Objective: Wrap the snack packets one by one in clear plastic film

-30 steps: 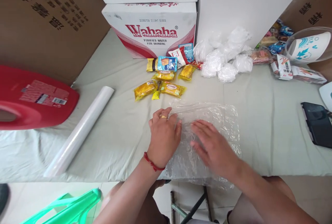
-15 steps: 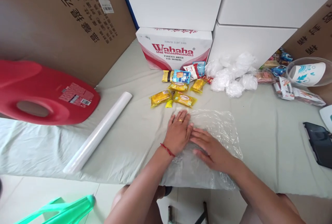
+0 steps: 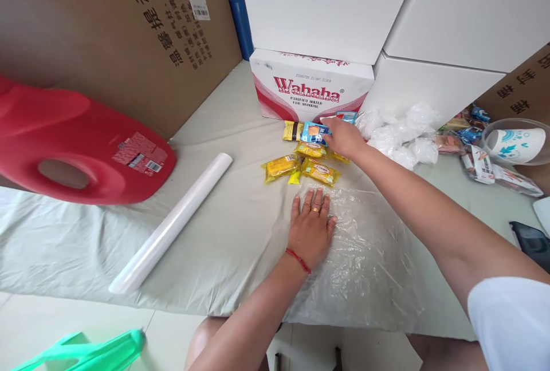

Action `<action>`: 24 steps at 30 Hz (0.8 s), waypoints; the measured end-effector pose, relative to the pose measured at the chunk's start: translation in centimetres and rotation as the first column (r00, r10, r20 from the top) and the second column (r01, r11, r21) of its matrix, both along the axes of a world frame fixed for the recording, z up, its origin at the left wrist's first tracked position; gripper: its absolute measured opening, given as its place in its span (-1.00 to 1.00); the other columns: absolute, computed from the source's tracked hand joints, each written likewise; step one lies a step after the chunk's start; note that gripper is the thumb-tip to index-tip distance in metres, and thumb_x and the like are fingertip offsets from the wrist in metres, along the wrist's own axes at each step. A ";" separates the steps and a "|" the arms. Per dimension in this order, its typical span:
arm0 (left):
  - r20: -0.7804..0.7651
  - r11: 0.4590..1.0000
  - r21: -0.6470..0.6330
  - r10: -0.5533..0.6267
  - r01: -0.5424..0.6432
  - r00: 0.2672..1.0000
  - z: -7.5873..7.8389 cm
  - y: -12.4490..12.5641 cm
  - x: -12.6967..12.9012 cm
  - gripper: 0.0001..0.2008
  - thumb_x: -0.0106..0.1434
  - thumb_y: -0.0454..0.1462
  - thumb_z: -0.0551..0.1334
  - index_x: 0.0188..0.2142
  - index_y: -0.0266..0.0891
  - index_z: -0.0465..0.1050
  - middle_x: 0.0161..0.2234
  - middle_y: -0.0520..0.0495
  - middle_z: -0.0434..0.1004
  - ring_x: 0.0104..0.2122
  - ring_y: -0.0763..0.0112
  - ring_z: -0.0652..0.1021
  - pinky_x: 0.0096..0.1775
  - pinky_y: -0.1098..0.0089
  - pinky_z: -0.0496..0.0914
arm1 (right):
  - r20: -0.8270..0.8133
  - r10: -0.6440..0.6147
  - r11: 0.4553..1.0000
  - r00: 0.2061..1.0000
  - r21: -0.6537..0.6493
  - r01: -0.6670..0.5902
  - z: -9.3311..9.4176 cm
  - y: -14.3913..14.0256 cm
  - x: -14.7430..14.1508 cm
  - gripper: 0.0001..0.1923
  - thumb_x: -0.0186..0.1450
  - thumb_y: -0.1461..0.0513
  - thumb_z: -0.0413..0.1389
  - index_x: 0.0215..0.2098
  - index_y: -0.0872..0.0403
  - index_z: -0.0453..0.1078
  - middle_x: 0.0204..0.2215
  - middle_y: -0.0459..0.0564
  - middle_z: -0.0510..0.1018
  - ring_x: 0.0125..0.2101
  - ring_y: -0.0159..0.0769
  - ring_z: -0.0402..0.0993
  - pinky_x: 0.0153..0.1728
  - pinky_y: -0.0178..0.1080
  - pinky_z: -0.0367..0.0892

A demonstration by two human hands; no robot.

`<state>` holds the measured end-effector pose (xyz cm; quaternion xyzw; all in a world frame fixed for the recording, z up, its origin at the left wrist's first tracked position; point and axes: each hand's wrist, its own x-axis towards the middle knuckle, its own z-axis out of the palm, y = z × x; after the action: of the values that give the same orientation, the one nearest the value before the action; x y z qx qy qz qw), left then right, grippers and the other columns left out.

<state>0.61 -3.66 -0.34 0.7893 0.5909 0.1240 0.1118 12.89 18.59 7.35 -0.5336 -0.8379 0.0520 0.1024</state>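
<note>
Roll of film lies far out at my nine o'clock, its long axis slanting from seven to one o'clock, well apart from either hand. My left hand is pressed flat, fingers spread a little, on the near-left edge of the clear plastic sheet, which lies on the grey table cover and hangs over its near edge. Straight ahead at twelve o'clock sits the cluster of yellow snack packets, just beyond that hand's fingertips. My right hand is stretched out to one o'clock, touching the blue snack packet at the far side of the cluster, in front of the Wahaha box; whether the fingers are closed on the packet I cannot tell. That hand is clearly the nearer one to it.
</note>
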 end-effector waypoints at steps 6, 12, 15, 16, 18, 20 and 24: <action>0.033 1.000 -0.004 0.009 -0.009 0.999 0.3 0.1 -0.5 -0.43 0.56 -0.10 -0.17 0.40 -0.32 0.18 0.46 -0.22 0.12 0.45 0.13 0.15 0.41 -0.13 0.03 | 0.049 -0.054 0.995 0.997 -0.080 0.058 -0.8 3.6 -2.6 -0.57 0.28 0.28 0.25 0.11 0.21 0.46 0.05 0.28 0.56 -0.02 0.06 0.51 -0.03 -0.07 0.36; 0.082 1.000 -0.007 -0.008 0.009 0.997 0.2 0.2 -0.8 -0.48 0.55 -0.16 -0.12 0.37 -0.30 0.25 0.44 -0.21 0.19 0.44 0.16 0.19 0.42 -0.09 0.02 | -0.431 -0.035 0.991 0.901 0.104 0.089 2.7 -4.7 3.6 -0.75 0.40 0.11 0.17 -0.15 0.10 0.59 -0.28 0.01 0.64 -0.32 -0.19 0.51 -0.25 -0.18 0.37; 0.044 1.000 -0.011 -0.026 0.027 0.999 0.1 0.3 -0.7 -0.48 0.52 -0.25 -0.10 0.39 -0.29 0.21 0.45 -0.19 0.15 0.45 0.16 0.17 0.42 -0.11 -0.01 | -0.398 -0.047 0.968 0.916 0.210 0.140 3.6 -13.4 7.2 -0.79 0.37 0.05 0.21 -0.25 -0.02 0.60 -0.41 -0.03 0.57 -0.45 -0.22 0.45 -0.40 -0.18 0.32; 0.029 0.999 -0.013 -0.029 0.030 0.999 0.1 0.4 -0.7 -0.48 0.52 -0.26 -0.09 0.40 -0.29 0.19 0.46 -0.19 0.13 0.45 0.16 0.16 0.42 -0.12 -0.01 | -0.362 -0.038 0.965 0.931 0.230 0.129 3.4 -16.1 8.0 -0.82 0.39 0.08 0.19 -0.24 -0.05 0.60 -0.42 -0.04 0.57 -0.46 -0.22 0.46 -0.42 -0.17 0.32; 0.011 0.999 -0.018 -0.027 0.027 1.000 0.1 0.4 -0.6 -0.47 0.51 -0.28 -0.09 0.41 -0.28 0.18 0.46 -0.19 0.12 0.45 0.16 0.16 0.42 -0.13 0.00 | -0.284 0.031 0.965 0.958 0.259 0.045 2.2 -20.7 9.1 -0.84 0.42 0.16 0.15 -0.19 -0.09 0.60 -0.37 -0.03 0.61 -0.43 -0.23 0.51 -0.42 -0.17 0.37; 0.010 1.000 -0.022 -0.022 0.022 1.000 0.3 0.4 -0.6 -0.47 0.51 -0.29 -0.10 0.40 -0.26 0.19 0.46 -0.18 0.13 0.45 0.17 0.16 0.42 -0.11 0.01 | -0.194 0.112 0.954 0.975 0.297 -0.050 0.2 -23.7 9.2 -0.81 0.44 0.24 0.11 -0.18 -0.09 0.59 -0.37 -0.03 0.62 -0.42 -0.25 0.51 -0.40 -0.18 0.39; 0.016 1.000 -0.016 -0.013 0.013 1.000 0.4 0.5 -0.7 -0.47 0.50 -0.30 -0.10 0.40 -0.26 0.20 0.45 -0.16 0.14 0.45 0.20 0.17 0.42 -0.09 0.02 | 0.006 0.196 0.931 0.981 0.312 -0.188 -3.6 -26.1 7.5 -0.77 0.46 0.33 0.05 -0.19 -0.01 0.55 -0.44 -0.03 0.59 -0.44 -0.27 0.41 -0.37 -0.17 0.31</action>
<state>-0.06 -3.18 0.09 0.7913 0.5857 0.1249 0.1235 20.38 -7.50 3.78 -0.4256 -0.8824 -0.0640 0.1901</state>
